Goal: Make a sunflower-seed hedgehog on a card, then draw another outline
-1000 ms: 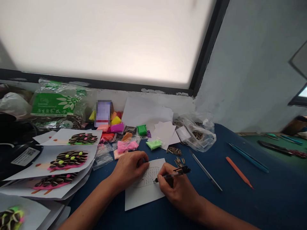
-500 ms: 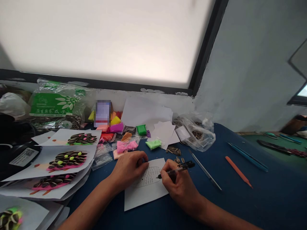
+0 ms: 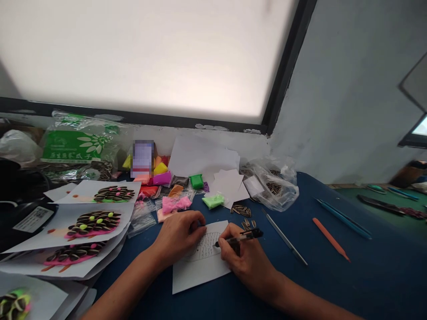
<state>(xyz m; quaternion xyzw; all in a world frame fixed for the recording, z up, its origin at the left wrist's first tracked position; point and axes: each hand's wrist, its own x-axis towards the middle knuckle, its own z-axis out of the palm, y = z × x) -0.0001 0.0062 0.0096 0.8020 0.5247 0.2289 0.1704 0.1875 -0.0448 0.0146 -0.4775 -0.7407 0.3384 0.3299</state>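
Observation:
A white sheet of paper (image 3: 196,282) lies on the blue table, with a rounded outline filled with short dark pen strokes. Pinched in my right hand (image 3: 243,253) is a black pen (image 3: 245,235), its tip on the drawing. My left hand (image 3: 180,235) rests on the sheet's left edge, thumb and bent index finger apart, steadying the paper; its other fingers are partly hidden. Just beyond the sheet lie loose sunflower seeds (image 3: 240,210) in small piles.
At left are stacked cards (image 3: 36,233) with seed-and-clay hedgehogs. Behind stand coloured clay packets (image 3: 176,203), white papers (image 3: 228,184), a bag of seeds (image 3: 275,189) and a green seed bag (image 3: 71,144). To the right lie a silver tool (image 3: 285,238), an orange tool (image 3: 330,238) and blue tweezers (image 3: 343,218).
My right hand and the pen have shifted slightly left across the drawing. The left hand has stayed in place on the paper.

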